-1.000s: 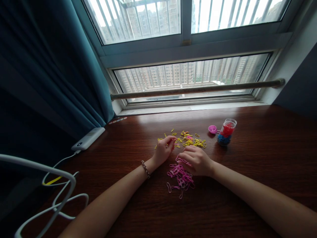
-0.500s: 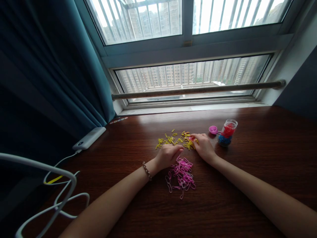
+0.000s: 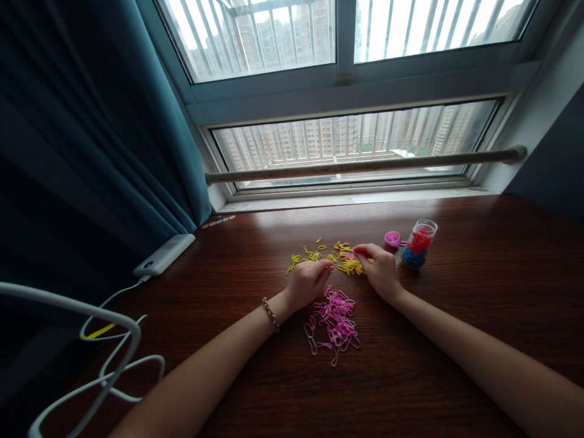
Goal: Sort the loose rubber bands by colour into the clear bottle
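A loose heap of pink plastic stitch markers (image 3: 337, 316) lies on the dark wooden table, in front of my left hand (image 3: 309, 283). That hand is closed, thumb and fingers pressed together, just above the pink heap; what it pinches, if anything, is too small to tell. Beyond it, yellow stitch markers (image 3: 350, 266) are spread, with a few pink ones among them. My right hand (image 3: 379, 267) bends over the right end of the yellow spread, its fingertips drawn together in a pinch. Whatever they hold is hidden.
To the right stands an uncapped glass jar (image 3: 418, 244) with red and blue pieces inside. Beside it lies a small pink scoop (image 3: 392, 238). A white power bank (image 3: 165, 254) with a cable (image 3: 132, 322) sits at the left, near the blue curtain (image 3: 182, 152). Behind the table is a window.
My left hand has shifted slightly up, its fingertips closing together. My right hand has lifted a little and drawn right, away from the yellow and pink markers.
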